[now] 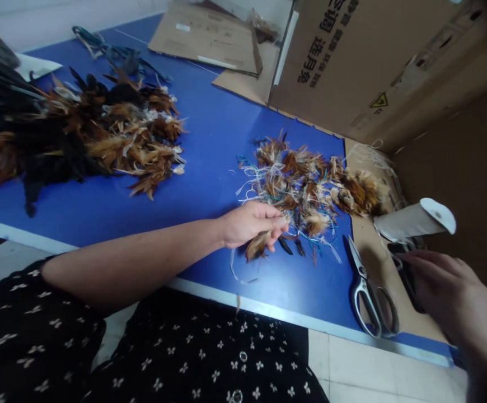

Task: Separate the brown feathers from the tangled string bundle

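My left hand (254, 223) is closed in a pinch on a small bunch of feathers (258, 246), brown and tan, whose tips hang below the fingers. Beside it on the table lies a pile of short brown feather bunches (306, 173) tangled with white and blue strings. At the right, my right hand (457, 285) is slightly blurred, fingers pressed together at a dark, long object (409, 280). What the fingertips pinch there is hidden. A white spool (413, 219) lies just behind that hand, and scissors (369, 299) with metal blades rest to its left.
Black and brown feathers (79, 134) cover the left of the blue table (210, 140). Blue-green cords (121, 56) and flat cardboard (205, 39) lie at the back. A large cardboard box (352, 61) walls off the right. The table's front edge (243, 305) runs before my lap.
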`<state>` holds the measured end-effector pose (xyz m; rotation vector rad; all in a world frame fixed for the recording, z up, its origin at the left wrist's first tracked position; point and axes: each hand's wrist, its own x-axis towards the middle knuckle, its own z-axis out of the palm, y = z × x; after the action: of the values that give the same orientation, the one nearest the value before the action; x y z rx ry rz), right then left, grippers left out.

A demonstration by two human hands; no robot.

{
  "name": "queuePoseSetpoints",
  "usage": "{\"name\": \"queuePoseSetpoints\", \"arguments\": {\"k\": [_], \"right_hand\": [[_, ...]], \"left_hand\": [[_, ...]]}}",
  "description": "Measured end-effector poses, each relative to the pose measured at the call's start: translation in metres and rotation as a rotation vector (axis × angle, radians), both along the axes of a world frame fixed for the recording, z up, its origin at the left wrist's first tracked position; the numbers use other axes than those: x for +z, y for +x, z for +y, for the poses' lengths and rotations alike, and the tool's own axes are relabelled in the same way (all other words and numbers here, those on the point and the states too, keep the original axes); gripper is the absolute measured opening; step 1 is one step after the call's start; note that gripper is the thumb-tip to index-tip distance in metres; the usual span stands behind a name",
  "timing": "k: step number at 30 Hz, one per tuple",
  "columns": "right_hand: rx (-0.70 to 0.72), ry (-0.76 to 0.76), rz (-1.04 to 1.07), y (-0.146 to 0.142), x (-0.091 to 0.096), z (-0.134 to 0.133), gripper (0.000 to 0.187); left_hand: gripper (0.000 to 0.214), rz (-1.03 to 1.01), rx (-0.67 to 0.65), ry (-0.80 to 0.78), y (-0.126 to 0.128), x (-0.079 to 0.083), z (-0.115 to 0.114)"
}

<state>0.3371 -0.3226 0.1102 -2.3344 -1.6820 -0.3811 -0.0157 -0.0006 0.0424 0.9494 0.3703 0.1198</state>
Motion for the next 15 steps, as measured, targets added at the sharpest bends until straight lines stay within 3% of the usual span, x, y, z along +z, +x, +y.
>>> {"name": "queuePoseSetpoints", "arguments": {"k": [3, 7, 11, 15], "right_hand": [[0.079, -0.129, 0.07, 0.02, -0.014, -0.014, 0.037], [0.012, -0.106, 0.152, 0.029, -0.023, -0.004, 0.027], [-0.116, 0.04, 0.239, 0.042, -0.008, 0.035, 0.024], [-0.245, 0.205, 0.331, 0.055, 0.02, 0.093, 0.047]], "left_hand": [[0.022, -0.001, 0.005, 0.012, 0.0, 0.001, -0.001], [0.024, 0.002, -0.002, 0.023, 0.001, -0.001, -0.003], [0.024, -0.014, -0.007, 0.021, 0.003, -0.003, -0.004], [0.025, -0.011, -0.024, 0.034, 0.002, -0.004, -0.003]]}}
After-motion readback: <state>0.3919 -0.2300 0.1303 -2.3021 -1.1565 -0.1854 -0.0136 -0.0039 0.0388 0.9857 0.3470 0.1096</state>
